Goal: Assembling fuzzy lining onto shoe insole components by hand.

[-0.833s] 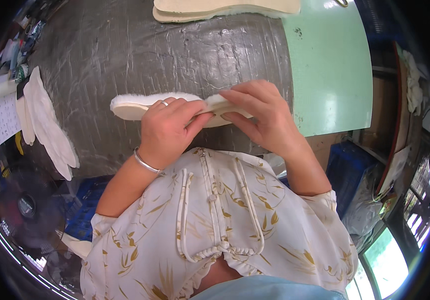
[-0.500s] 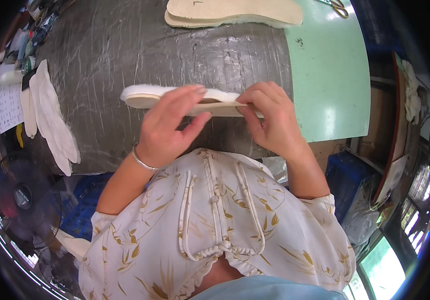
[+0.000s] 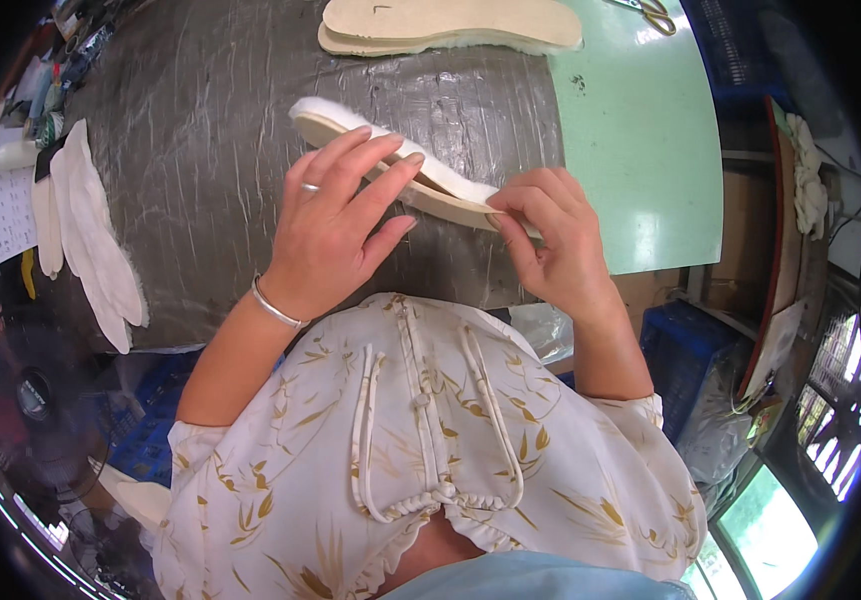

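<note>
In front of me is a pair of fleece insoles (image 3: 444, 176), white fluffy lining on one side and beige backing on the other. They are on edge and slant from far left to near right, with a narrow gap between their middles. My right hand (image 3: 560, 240) pinches their near right end between thumb and fingers. Spread across the left half, my left hand (image 3: 330, 225) touches the insoles with its fingertips. Its fingers are apart and the thumb stands free. A ring and a bracelet are on this hand and wrist.
Another pair of insoles (image 3: 450, 25) lies at the far edge. White fleece pieces (image 3: 95, 235) lie on the left. The dark-covered table (image 3: 220, 130) meets a green board (image 3: 640, 170), with scissors (image 3: 657, 15) beyond. A fan (image 3: 35, 395) and blue crates (image 3: 685, 360) flank me below table height.
The insoles' left end has swung away from me, so the pair now slants. My left hand has spread its fingers wider; my right hand keeps its pinch. The view has shifted slightly.
</note>
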